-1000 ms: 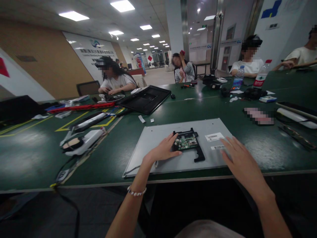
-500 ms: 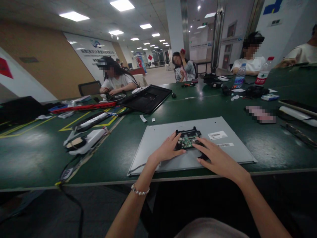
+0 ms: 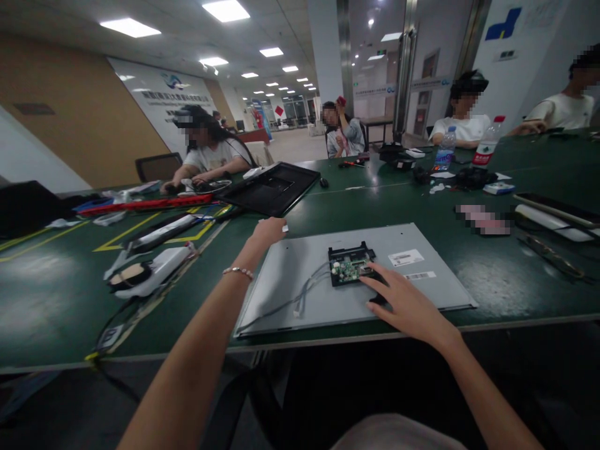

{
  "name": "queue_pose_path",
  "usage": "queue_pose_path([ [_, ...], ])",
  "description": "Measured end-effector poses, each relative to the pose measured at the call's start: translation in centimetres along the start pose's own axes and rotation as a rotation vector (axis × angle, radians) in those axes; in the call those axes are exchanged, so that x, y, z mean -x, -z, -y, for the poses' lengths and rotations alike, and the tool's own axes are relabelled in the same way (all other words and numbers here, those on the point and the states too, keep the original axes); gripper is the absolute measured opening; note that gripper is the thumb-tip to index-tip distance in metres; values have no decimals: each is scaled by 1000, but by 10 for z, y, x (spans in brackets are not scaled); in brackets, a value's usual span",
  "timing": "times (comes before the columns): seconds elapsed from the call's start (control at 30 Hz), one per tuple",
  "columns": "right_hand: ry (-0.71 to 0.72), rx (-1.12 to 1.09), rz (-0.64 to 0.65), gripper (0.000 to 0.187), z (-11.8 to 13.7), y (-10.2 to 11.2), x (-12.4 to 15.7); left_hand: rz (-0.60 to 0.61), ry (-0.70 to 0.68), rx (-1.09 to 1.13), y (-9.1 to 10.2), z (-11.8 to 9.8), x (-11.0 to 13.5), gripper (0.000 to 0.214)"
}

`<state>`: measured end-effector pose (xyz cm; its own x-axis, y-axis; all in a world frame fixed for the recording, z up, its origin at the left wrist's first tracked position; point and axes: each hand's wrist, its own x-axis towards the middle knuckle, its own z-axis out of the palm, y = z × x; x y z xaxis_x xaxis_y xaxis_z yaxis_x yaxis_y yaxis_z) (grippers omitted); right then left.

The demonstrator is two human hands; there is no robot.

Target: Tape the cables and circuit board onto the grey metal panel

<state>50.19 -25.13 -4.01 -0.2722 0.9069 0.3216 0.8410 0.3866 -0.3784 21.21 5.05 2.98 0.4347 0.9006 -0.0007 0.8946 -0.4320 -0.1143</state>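
A circuit board in a black bracket (image 3: pixel 345 269) lies on the back of a grey flat display panel (image 3: pixel 434 295). My right hand (image 3: pixel 400 306) has its fingers spread, their tips at the board's right side. My left hand (image 3: pixel 269 231) is stretched out to the panel's far left edge, low over the table. Its fingers look closed, but whatever they hold is hidden. A small white scrap (image 3: pixel 285 229) shows beside those fingers. Thin grey cables (image 3: pixel 304 290) run from the board across the panel to its near left corner.
Beyond the panel lies a black monitor frame (image 3: pixel 274 190). A white device (image 3: pixel 152 272) with a black cable rests at left. Two bottles (image 3: pixel 444 150), a pixelated pink item (image 3: pixel 482 220) and tools are at right. Several people sit around the green table (image 3: pixel 206 312).
My left hand has left the board's left side and reached forward and left to the panel's far edge, uncovering the cables. The right hand stays by the board. The view shifted slightly.
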Motion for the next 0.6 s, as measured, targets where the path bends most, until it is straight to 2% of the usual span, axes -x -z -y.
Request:
queue_pose_path([
  [0.07,5,2,0,51,1,1,0,-63,35,-27,-12,5,-4,19],
  [0.17,8,-5,-8,51,1,2,-1,-123,57,-49,-24,3,-7,18],
  [0.27,6,-8,-3,51,1,2,-1,-149,73,-76,-27,-2,-11,20],
  [0.37,2,-1,-1,52,1,1,-2,-171,81,-107,-21,-10,-13,21],
  [0.47,3,2,-1,52,1,1,-2,-196,43,-121,-10,-30,-13,25],
  [0.6,5,14,-2,51,2,1,-1,-216,-113,-114,0,-86,-2,32],
])
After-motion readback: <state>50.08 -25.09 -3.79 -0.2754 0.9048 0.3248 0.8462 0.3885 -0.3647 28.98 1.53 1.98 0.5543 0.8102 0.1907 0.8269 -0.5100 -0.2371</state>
